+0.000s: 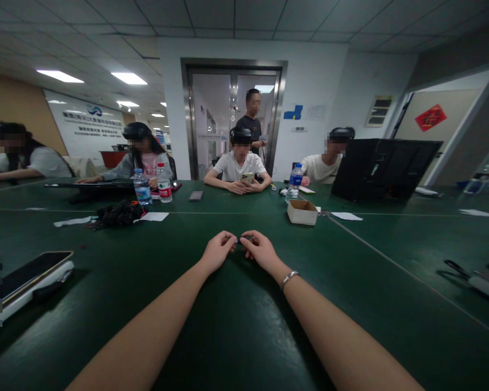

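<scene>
My left hand (217,250) and my right hand (259,250) meet over the dark green table (228,336), both arms stretched forward. The fingers of both hands are pinched together on a small dark object (239,239) held between them. It is too small to name. A thin bracelet (289,278) circles my right wrist.
A small open cardboard box (302,211) stands ahead on the right. A pile of dark items (116,214), two water bottles (142,187) and a phone (195,196) lie further back. Another phone (32,271) rests at left. Several people sit across the table; a black laptop (381,168) stands at right.
</scene>
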### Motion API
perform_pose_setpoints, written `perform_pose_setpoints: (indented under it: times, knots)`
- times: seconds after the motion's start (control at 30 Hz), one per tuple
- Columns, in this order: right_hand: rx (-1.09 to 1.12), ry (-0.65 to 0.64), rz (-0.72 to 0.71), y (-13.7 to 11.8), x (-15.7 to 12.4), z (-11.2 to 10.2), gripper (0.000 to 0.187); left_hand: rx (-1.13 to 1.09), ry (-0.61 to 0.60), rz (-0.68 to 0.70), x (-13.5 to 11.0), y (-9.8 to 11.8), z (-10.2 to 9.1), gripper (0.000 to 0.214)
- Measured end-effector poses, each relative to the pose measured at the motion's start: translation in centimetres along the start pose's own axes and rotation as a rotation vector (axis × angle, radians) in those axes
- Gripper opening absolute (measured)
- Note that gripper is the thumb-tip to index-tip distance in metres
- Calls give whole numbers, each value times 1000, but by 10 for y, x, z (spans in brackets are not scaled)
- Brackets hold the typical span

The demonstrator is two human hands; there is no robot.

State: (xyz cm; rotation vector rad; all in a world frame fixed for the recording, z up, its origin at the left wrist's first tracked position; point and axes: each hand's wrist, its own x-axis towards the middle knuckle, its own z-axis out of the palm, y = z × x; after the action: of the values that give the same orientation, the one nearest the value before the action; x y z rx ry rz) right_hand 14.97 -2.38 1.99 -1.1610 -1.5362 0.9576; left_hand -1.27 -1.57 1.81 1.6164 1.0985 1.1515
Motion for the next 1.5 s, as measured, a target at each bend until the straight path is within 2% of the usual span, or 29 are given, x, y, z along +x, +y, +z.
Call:
perform_pose_setpoints:
  times: [0.43, 0.6, 0.73, 0.83, 1.13, 1.3, 1.43, 1.5]
  knots:
    - [20, 4, 12, 2, 1, 0, 28, 33, -4, 118, 1, -1, -4, 19]
    - [38, -3, 13, 2, 1, 0, 26, -37, -52, 61, 2, -4, -4, 36]
    - [32, 2, 11, 4, 2, 0, 27, -21, 1, -17, 3, -3, -4, 32]
    - [30, 5, 14, 3, 2, 0, 27, -26, -5, -55, 3, -3, -4, 33]
    - [39, 7, 35, 2, 2, 0, 24, -42, -6, 91, 1, 0, -6, 22]
    - [47, 5, 26, 2, 2, 0, 24, -100, 9, 107, 2, -2, -5, 34]
    - [36, -12, 27, -3, -1, 0, 24, 14, 38, 56, 2, -2, -6, 30]
    - [25, -29, 24, -6, -3, 0, 24, 128, 52, 22, 1, -1, -7, 37]
